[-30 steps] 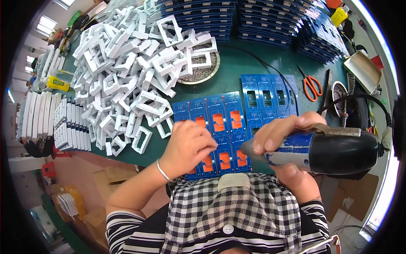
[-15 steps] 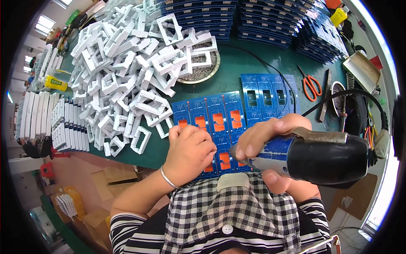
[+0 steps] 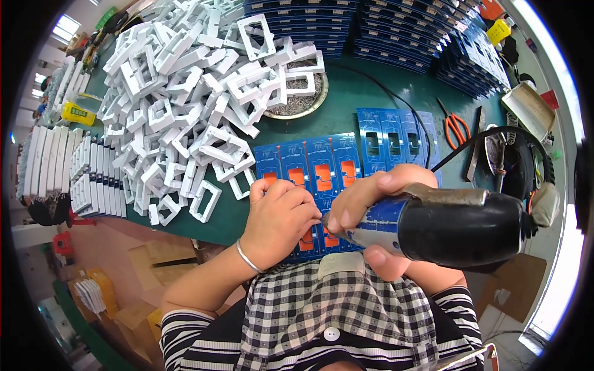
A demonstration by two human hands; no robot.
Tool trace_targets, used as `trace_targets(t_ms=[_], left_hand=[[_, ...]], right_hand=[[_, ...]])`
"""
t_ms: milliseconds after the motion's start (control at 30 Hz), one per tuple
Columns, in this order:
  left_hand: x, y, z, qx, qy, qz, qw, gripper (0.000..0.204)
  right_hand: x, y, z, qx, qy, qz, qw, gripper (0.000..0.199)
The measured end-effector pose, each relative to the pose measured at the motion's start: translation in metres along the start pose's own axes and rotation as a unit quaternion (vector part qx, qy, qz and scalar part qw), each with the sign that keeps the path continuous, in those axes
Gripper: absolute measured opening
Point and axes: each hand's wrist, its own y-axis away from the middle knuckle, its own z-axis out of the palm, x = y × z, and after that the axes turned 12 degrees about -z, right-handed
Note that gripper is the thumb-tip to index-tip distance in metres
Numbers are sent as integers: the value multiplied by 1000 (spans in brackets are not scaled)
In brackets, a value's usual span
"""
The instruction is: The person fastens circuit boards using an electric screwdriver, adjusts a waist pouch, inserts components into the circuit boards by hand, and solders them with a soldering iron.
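My right hand grips a black and blue electric screwdriver, tip pointing left toward my left hand. My left hand rests with fingers curled on a blue panel with orange inserts at the table's near edge. Its fingertips meet the screwdriver's tip, and whether they pinch something small is hidden. More blue panels lie just beyond, to the right.
A big heap of white plastic frames covers the green table's left half, beside a round dish of screws. Stacks of blue panels line the far edge. Orange scissors and a black cable lie at right. White stacked parts stand at left.
My right hand has brought the screwdriver left and down, its tip now meeting my left hand's fingertips. My left hand has shifted slightly toward me on the blue panel.
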Motion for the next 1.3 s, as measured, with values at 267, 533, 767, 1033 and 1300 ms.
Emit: trace_targets(t_ms=[267, 533, 767, 1033, 1300], left_hand=[[-3, 1, 4, 13, -1, 9, 1000, 14], [-12, -1, 0, 0, 6, 19, 1000, 15], [-29, -41, -48, 111, -21, 24, 993, 12], [-44, -109, -39, 208, -207, 100, 951, 10], [-48, -160, -21, 151, -360, 149, 909, 11]], right_hand=[[-1, -1, 5, -14, 56, 2, 998, 64], [2, -5, 15, -4, 64, 14, 998, 61], [28, -6, 26, 39, -88, -32, 995, 59], [15, -20, 20, -63, 79, 43, 994, 60], [24, -14, 3, 140, -144, -16, 979, 60]])
